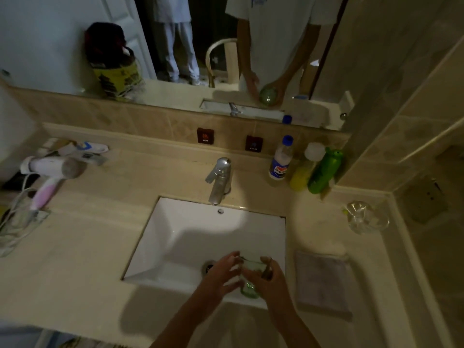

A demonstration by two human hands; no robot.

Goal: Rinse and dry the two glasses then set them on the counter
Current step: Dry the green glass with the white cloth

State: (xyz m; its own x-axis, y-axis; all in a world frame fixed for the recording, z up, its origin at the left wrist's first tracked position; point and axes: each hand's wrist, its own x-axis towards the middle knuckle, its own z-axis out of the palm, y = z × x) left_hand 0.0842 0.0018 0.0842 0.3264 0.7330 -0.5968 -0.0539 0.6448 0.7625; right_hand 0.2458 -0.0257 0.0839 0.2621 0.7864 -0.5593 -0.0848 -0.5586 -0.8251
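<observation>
Nearest the camera, both hands meet over the front edge of the white sink (160, 237), close to the drain. The right hand (270, 278) curls round a green-tinted glass (252, 280), which tilts with its base toward the person and its mouth away. The left hand (221, 272) lies against the glass's left side with fingers spread and nearly straight — touching rather than wrapping it. Whether the thumb of that hand hooks the rim is hard to tell in the dim light.

Just right of the sink, a grey cloth (322, 281) lies flat on the beige counter (75, 259). Farther back on the right, near the corner, a clear glass (365, 217) stands on the counter, well apart from the hands.

Behind the basin rises the chrome tap (219, 179); no water stream is visible. To its right stand a blue-capped bottle (281, 159), a yellow bottle (305, 169) and a green bottle (324, 172) — side by side against the wall. On the far left a white and pink hair dryer (50, 174) lies with its cord. The mirror (62, 41) above reflects the person holding the green glass
</observation>
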